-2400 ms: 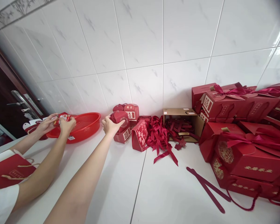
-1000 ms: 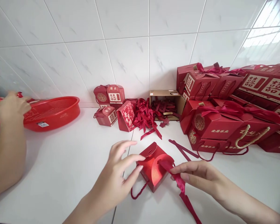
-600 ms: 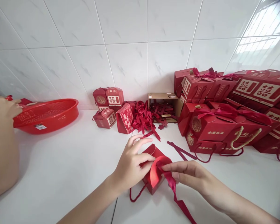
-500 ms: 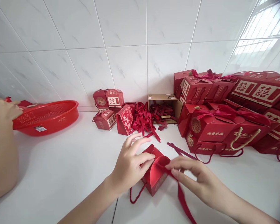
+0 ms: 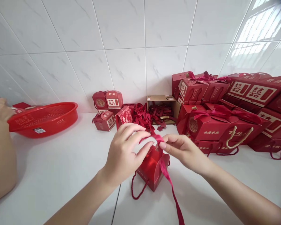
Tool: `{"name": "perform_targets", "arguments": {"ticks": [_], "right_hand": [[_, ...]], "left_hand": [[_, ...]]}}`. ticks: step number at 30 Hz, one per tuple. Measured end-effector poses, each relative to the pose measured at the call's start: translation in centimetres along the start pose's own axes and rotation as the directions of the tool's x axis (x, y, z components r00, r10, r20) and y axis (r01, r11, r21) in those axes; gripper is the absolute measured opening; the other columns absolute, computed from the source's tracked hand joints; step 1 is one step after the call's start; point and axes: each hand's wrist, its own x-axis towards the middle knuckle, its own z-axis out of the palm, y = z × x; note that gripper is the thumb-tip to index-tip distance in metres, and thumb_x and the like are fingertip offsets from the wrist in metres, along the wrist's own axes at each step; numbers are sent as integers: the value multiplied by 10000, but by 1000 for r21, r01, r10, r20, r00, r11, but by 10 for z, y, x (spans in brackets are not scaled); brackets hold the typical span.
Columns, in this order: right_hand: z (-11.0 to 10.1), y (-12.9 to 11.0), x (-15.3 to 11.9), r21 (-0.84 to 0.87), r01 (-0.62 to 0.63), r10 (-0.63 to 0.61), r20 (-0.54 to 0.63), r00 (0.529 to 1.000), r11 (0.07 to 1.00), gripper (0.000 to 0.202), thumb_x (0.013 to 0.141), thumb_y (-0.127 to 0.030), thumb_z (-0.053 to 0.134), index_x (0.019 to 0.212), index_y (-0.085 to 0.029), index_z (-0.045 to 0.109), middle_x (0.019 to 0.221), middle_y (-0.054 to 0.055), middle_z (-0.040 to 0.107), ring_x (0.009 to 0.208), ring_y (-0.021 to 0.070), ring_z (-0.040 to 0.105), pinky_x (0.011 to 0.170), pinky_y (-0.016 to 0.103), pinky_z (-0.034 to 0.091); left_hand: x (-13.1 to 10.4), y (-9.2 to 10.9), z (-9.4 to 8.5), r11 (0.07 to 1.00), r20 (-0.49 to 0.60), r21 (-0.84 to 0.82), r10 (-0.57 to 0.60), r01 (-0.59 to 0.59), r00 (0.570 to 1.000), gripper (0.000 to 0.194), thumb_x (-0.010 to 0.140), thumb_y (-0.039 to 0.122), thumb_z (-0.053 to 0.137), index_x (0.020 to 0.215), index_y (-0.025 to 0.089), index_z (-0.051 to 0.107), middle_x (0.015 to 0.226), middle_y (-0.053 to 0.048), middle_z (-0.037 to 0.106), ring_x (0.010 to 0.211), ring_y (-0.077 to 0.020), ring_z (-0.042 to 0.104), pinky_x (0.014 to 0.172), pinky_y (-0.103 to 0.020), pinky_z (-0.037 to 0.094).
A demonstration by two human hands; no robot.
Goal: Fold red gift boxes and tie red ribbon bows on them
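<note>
A small red gift box [image 5: 146,167] stands on the white table in front of me, its curved top flaps folded in and a dark red cord handle hanging at its side. A crimson ribbon [image 5: 166,175] rises from the top of the box, and its long tail trails down the near right side. Above the box, my right hand [image 5: 184,151] pinches the ribbon between thumb and fingers. Facing it over the box, my left hand [image 5: 123,153] has its fingers curved and apart, with a gap between thumb and forefinger; those fingertips are close to the ribbon.
A red plastic basket [image 5: 49,123] stands at the left, with another person's hand [image 5: 0,111] beside it. Loose ribbons [image 5: 141,114] and an open cardboard box [image 5: 175,101] lie along the tiled wall. Small boxes [image 5: 105,121] stand left of them; stacked gift boxes [image 5: 208,129] fill the right.
My right hand has lifted the ribbon up and away from the flaps. My left hand has moved slightly up and left, off the box top.
</note>
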Motion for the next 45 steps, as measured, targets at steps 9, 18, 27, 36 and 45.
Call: {"name": "perform_targets", "arguments": {"ticks": [9, 18, 27, 36, 45], "right_hand": [[-32, -84, -27, -98, 452, -447, -433, 783, 887, 218, 909, -425, 594, 758, -276, 639, 740, 25, 608, 638, 166, 580, 592, 307, 478], [9, -13, 28, -394, -12, 49, 83, 995, 919, 364, 937, -417, 431, 655, -189, 471, 709, -2, 470, 659, 136, 440, 627, 280, 381], [20, 22, 35, -492, -63, 170, 175, 970, 868, 307, 901, -281, 413, 609, -185, 425, 776, 14, 493, 702, 150, 466, 690, 316, 392], [22, 22, 36, -499, -83, 197, 181, 963, 863, 324, 890, -265, 425, 582, -184, 367, 732, 0, 472, 678, 142, 444, 661, 305, 364], [29, 16, 43, -573, 146, 43, 303, 952, 807, 275, 896, -220, 441, 624, -193, 407, 715, 2, 523, 717, 153, 484, 699, 304, 384]], "left_hand": [[-42, -15, 4, 791, 490, -106, -485, 602, 724, 159, 885, 376, 553, 893, 268, 670, 807, -18, 734, 625, -187, 683, 538, -279, 535], [-52, -15, 2, 492, 519, -286, -642, 822, 565, 345, 863, 464, 568, 1099, 213, 565, 713, 2, 669, 549, -161, 604, 544, -280, 536], [-58, -13, 1, 453, 514, -313, -659, 835, 550, 408, 876, 466, 548, 1197, 217, 511, 712, 8, 654, 553, -159, 576, 566, -289, 541], [-60, -5, -3, 444, 546, -311, -640, 840, 540, 393, 905, 454, 534, 1205, 205, 490, 740, 11, 646, 609, -141, 548, 610, -261, 486], [-58, -12, 9, 481, 624, -240, -589, 843, 514, 328, 934, 449, 400, 720, 208, 462, 633, 38, 441, 590, -120, 452, 559, -220, 413]]}}
